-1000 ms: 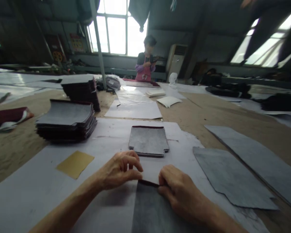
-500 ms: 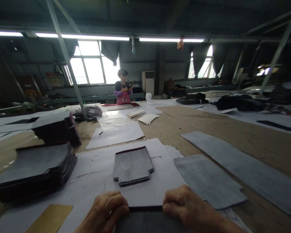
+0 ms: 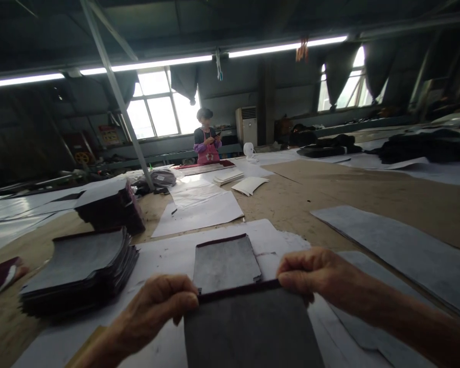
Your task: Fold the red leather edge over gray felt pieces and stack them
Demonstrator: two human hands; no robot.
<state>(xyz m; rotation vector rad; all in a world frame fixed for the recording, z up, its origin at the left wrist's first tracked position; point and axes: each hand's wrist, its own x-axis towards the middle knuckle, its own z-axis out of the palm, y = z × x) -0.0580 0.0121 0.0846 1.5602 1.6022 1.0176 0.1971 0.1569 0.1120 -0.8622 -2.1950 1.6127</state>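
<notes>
A grey fabric panel (image 3: 249,327) with a dark maroon folded edge hangs between my two hands. My left hand (image 3: 164,304) pinches its upper left corner, and my right hand (image 3: 304,273) pinches the upper right one. Just beyond it, a small stack of grey fabric panels (image 3: 226,260) with a maroon edge lies on the white paper sheet (image 3: 161,255); the held panel covers its near end. To the left stands a taller stack of similar panels (image 3: 88,260), curved up at its far side.
Farther left is another tall dark stack (image 3: 111,204). Long grey pieces (image 3: 398,245) lie on the right of the brown table (image 3: 291,194). A slanted metal pole (image 3: 118,97) rises at the left. Across the table a person (image 3: 207,140) in a pink apron stands near a small white fan (image 3: 249,150).
Both hands have lifted the panel up and forward, so more of it shows and it overlaps the small stack. The view has tilted and turned a little left.
</notes>
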